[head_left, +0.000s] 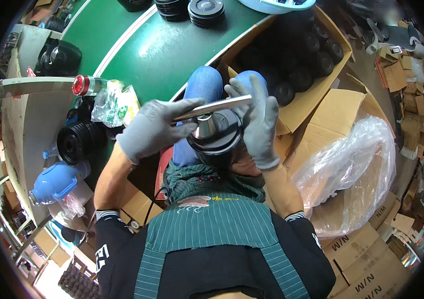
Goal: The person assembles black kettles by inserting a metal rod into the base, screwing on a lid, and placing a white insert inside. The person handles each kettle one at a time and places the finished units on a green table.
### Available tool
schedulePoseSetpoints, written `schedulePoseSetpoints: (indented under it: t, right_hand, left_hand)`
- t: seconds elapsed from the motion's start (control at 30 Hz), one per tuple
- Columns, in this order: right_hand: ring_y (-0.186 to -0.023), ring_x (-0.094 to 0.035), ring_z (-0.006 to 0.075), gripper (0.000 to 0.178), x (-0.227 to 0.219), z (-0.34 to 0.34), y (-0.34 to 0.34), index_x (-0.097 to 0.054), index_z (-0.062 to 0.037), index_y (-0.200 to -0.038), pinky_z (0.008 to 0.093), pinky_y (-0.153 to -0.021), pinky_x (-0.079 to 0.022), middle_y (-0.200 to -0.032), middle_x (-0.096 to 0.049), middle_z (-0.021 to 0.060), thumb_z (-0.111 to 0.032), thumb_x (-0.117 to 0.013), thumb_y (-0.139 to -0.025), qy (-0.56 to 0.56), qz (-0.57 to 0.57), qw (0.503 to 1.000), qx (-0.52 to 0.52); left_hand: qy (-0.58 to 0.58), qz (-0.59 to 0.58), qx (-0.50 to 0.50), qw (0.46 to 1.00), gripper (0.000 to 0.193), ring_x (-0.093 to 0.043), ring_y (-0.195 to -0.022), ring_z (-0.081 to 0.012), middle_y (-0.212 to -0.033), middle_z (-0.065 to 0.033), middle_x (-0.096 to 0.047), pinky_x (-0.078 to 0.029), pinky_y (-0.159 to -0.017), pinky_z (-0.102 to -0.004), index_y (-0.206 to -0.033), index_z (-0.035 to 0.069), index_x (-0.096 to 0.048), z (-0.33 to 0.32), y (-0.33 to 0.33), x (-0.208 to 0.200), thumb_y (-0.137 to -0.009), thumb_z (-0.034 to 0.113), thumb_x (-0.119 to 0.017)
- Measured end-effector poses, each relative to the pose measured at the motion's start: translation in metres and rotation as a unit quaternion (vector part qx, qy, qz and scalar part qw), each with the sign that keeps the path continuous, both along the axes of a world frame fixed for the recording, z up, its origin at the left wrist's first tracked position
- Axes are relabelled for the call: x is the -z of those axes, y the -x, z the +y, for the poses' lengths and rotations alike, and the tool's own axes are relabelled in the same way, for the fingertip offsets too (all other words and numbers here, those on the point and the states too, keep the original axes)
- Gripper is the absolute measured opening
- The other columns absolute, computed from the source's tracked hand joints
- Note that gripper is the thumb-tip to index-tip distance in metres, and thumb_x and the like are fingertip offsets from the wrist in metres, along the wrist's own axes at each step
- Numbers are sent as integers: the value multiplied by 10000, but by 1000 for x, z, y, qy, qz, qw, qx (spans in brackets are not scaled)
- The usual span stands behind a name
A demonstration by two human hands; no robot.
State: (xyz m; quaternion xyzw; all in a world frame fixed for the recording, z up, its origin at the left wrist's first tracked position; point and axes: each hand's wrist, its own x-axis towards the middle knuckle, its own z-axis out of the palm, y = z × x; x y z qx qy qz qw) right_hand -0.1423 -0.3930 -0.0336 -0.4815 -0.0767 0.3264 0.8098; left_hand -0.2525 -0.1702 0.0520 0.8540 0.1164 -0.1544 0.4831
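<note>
Head view: centre of frame, above the knees. The gloved left hand (154, 130) is clenched around one end of a metal rod (212, 107); the gloved right hand (259, 122) grasps a round black speaker part (217, 135) and steadies the rod. Likely risk: the rod slipping off-centre, since gloves dull grip. Upper right, a cardboard box (336, 107) holds similar black parts.

Both hands wear plain grey gloves: the left hand (154, 128) and the right hand (258, 119). Between them sit a shiny silver metal rod (213, 107) and a black round part (219, 137). Beyond the hands the worktop (157, 55) is dark green with a white edge stripe. Below them hangs a green apron (212, 224) with thin pale stripes. Right of the hands the cardboard box (331, 107) is brown.
</note>
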Motion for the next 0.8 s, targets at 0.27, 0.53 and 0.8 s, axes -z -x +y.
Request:
schedulePoseSetpoints:
  t: [0.27, 0.53, 0.8]
  right_hand:
    - [-1043, -706, 200, 496, 43, 5, -48, -505, 28, -1550, 416, -1097, -550, -972, -708, 55, -229, -556, -1129, -97, 66, 982, -146]
    - [-1038, -748, 267, 369, 52, -16, -26, -621, 8, -1453, 494, -1128, -547, -954, -738, 98, -176, -550, -1141, -191, 86, 966, -150]
    - [-1013, -727, 257, 349, 78, 0, -45, -634, -9, -1429, 601, -1247, -412, -917, -700, 49, -182, -500, -1157, -250, 49, 938, -233]
  left_hand:
    - [-242, -94, -5, 966, 635, -753, -799, -387, -942, -238, -731, -587, -706, -488, -1517, 44, -534, -78, 23, 6, -970, 271, -762]
    - [-102, -120, -91, 983, 404, -765, -818, -348, -903, -247, -742, -580, -757, -428, -1373, 2, -679, -74, 34, 17, -1069, 239, -560]
    - [-183, -139, -73, 970, 666, -751, -966, -436, -1148, -281, -709, -588, -841, -490, -1582, -7, -465, -132, 39, -7, -1009, 262, -670]
